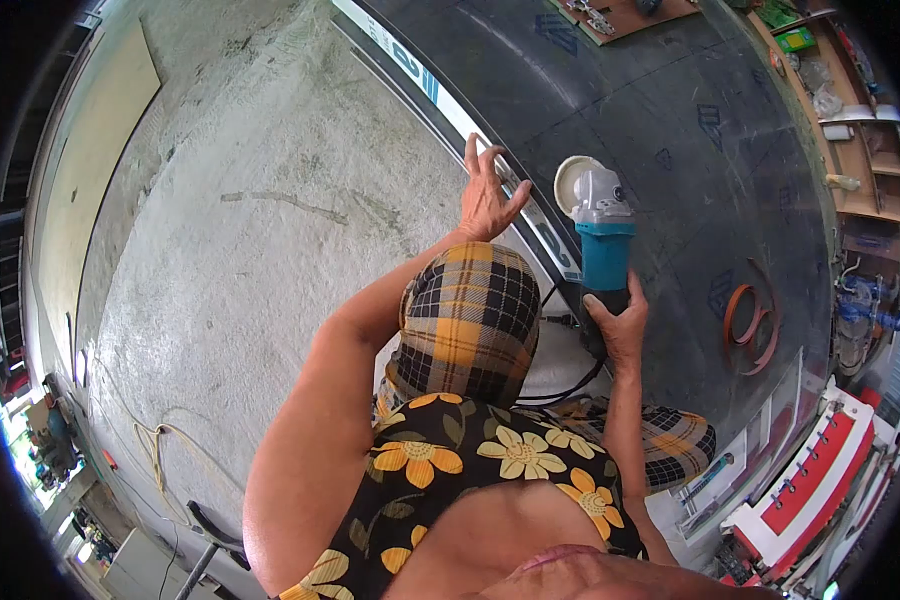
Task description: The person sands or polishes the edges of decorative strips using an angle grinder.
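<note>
A teal angle grinder (606, 240) with a pale round disc is gripped at its black rear end by my right hand (622, 320). It stands over the dark sheet (660, 150), its disc pointing away from me. My left hand (488, 195) rests with spread fingers on the edge of a long metal strip (450, 105) that carries white film with printed letters. The grinder's disc is to the right of my left hand, apart from it. A black cable runs from the grinder toward my knees.
An orange-brown coiled band (752, 325) lies on the dark sheet at the right. Wooden shelves (875, 160) with small items stand at the upper right. A red and white object (805, 475) is at the lower right. A thin rope (155, 450) lies on the concrete floor.
</note>
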Demonstrator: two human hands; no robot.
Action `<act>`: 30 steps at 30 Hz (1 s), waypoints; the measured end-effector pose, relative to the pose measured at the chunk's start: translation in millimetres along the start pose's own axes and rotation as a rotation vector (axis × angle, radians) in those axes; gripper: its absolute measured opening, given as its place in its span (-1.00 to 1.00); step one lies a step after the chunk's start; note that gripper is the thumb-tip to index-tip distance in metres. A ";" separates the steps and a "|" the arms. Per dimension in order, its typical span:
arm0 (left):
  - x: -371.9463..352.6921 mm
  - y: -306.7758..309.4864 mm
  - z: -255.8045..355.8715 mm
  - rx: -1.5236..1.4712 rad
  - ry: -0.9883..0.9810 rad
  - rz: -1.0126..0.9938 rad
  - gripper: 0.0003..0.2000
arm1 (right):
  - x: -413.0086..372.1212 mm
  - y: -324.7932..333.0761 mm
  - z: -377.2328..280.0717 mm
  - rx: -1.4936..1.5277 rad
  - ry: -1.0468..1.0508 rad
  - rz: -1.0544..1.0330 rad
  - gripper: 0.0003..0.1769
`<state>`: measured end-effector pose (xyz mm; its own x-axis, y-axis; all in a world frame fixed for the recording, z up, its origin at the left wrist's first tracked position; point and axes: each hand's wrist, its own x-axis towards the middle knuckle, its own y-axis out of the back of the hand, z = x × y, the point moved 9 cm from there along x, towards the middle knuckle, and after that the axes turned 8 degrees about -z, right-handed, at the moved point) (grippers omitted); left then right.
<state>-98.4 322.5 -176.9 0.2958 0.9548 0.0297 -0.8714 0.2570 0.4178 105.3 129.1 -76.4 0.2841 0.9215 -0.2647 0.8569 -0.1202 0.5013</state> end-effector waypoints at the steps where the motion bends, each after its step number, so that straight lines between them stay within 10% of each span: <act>1: 1.1 3.5 -0.7 -0.019 -0.008 0.019 -0.10 | 0.0 -0.5 0.2 0.011 0.004 0.003 -0.12; 8: 10.5 2.5 -17.1 -0.241 0.033 -0.146 0.24 | -1.1 1.8 -1.5 -0.023 0.024 0.008 -0.13; 30: -13.4 -8.4 -61.5 -0.394 0.113 -0.031 -0.29 | -21.3 9.5 -25.4 -0.163 -0.020 -0.094 -0.07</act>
<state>-119.1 316.7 -236.6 0.2987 0.9504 -0.0863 -0.9525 0.3026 0.0360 96.4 117.8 -45.1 0.2157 0.9183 -0.3320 0.7996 0.0290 0.5998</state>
